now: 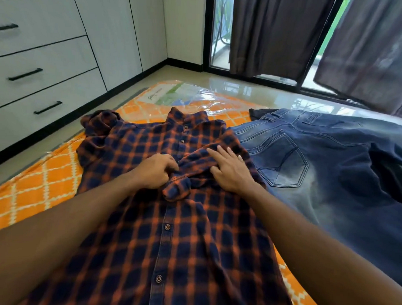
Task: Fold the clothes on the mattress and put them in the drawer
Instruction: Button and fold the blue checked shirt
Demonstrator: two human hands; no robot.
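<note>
Two bare hands work at the middle of a navy-and-orange plaid shirt (170, 231) that lies spread, buttoned front up, on an orange patterned mattress (34, 192) wrapped in clear plastic. The left hand (156, 171) has its fingers curled in a grip on a sleeve cuff (177, 189) folded across the shirt's chest. The right hand (231, 169) lies flat with straight fingers pressing the same folded sleeve just beside the cuff, its grip released. The shirt's collar (187, 120) points away from the person, and the other sleeve (98, 123) is bunched at the far left corner of the shirt. Touching the shirt's right edge, a pair of blue jeans (309, 160) lies on the mattress with a back pocket facing up; another dark garment (261, 113) seems to lie partly under them, though little of it shows. To the left stands a white chest of drawers (50, 62) with black handles, all drawers closed. Dark curtains (279, 34) hang before a glass door at the far end of the glossy tiled floor (243, 90).
</note>
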